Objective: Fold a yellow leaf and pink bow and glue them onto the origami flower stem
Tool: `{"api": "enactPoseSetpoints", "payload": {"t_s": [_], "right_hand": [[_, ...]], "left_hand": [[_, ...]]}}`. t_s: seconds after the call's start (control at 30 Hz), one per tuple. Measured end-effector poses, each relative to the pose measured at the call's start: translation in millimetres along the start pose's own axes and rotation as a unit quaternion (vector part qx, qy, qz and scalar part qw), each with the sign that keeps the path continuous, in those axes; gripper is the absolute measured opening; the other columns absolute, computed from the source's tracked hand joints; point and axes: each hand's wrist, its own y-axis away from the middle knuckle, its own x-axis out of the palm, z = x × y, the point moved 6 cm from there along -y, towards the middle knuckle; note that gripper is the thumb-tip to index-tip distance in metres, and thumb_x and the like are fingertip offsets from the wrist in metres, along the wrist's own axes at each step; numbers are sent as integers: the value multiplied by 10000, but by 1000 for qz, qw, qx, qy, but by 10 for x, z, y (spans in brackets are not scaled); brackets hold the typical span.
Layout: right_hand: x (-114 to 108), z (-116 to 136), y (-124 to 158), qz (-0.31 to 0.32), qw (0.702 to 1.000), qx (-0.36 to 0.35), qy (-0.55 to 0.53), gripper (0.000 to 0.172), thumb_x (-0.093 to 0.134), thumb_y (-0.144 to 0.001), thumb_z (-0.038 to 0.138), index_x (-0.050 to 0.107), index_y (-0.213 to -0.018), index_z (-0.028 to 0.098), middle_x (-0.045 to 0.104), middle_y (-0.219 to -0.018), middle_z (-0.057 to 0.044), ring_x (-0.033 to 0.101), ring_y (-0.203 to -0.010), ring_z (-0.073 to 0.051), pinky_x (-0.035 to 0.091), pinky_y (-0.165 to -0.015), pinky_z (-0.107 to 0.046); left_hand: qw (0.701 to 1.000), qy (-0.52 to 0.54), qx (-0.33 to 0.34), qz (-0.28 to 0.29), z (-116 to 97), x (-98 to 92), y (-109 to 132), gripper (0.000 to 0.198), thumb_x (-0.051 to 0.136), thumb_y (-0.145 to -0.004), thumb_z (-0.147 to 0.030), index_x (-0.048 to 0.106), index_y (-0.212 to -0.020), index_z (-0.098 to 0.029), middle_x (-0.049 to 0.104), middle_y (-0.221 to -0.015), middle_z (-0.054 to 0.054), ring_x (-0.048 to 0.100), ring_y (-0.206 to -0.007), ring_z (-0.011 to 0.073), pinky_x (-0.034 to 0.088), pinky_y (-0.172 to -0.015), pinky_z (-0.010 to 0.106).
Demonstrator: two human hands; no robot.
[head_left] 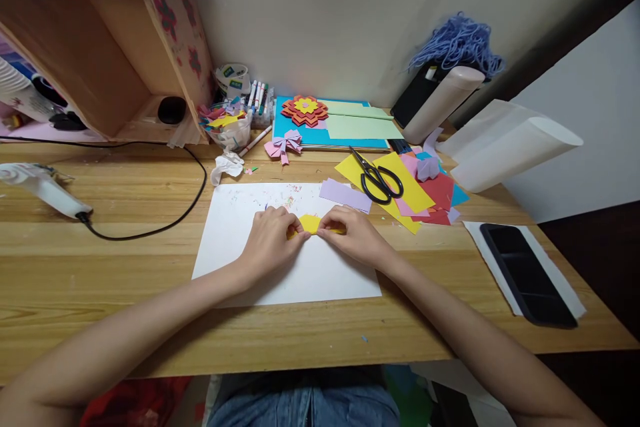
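Note:
A small yellow paper piece (311, 223) lies on a white sheet (300, 273) in the middle of the wooden desk (100, 260). My left hand (270, 239) pinches its left end with curled fingers. My right hand (354, 235) pinches its right end, fingers pressed together on the paper. Both hands rest on the white sheet.
Black scissors (379, 178) lie on yellow, red and pink paper sheets at the right. A black phone (527, 273) rests on white paper at the far right. A glue gun (45, 188) with a black cable lies at the left. Markers, tape, a paper flower (304, 109) and a cup of scraps stand at the back.

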Motion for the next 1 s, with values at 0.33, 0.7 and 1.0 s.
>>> {"api": "enactPoseSetpoints", "payload": {"t_s": [0.33,0.7,1.0], "right_hand": [[-41,-135,-30,12,992,126,25,139,628,-681,315,589,-620,196,621,-707,-15,536,-712,-161,391,-631,-273],[-190,-257,-31,64,977,199,34,157,626,-637,331,587,-595,185,591,-595,18,500,-541,-110,327,-469,-215],[-225,-435,-19,90,976,195,27,212,608,-657,380,565,-606,179,596,-636,-2,514,-572,-118,347,-493,-213]], "left_hand": [[998,-32,-52,35,75,3,-44,257,565,-745,-450,598,-702,-199,547,-799,43,467,-827,226,317,-704,353],[995,-9,-76,62,149,-5,-124,255,607,-690,-462,593,-665,-209,523,-786,34,471,-848,237,322,-698,350],[995,-5,-78,58,154,-6,-128,243,621,-678,-447,585,-658,-207,524,-774,27,472,-830,227,324,-693,346]]}}
